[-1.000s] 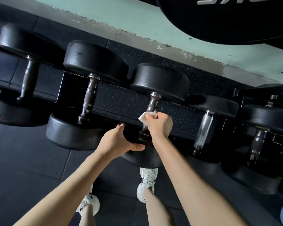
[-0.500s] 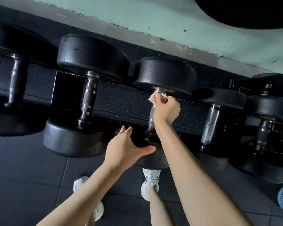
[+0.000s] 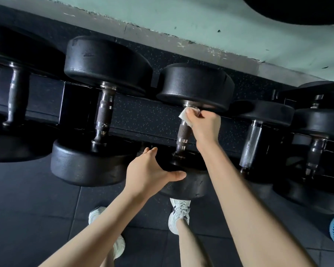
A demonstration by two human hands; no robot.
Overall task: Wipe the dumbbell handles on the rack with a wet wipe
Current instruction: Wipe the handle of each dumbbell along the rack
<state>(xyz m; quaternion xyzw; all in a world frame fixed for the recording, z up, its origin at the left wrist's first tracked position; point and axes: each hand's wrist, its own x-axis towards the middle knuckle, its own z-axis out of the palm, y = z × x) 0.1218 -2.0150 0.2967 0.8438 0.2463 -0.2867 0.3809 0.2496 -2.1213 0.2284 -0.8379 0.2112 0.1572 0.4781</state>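
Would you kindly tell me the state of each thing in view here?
right hand: grips the wipe around the far end of the handle.
wipe: bunched, pressed on the handle.
left hand: open, at the near head.
handle: racked, near part bare.
other dumbbells: racked, untouched.
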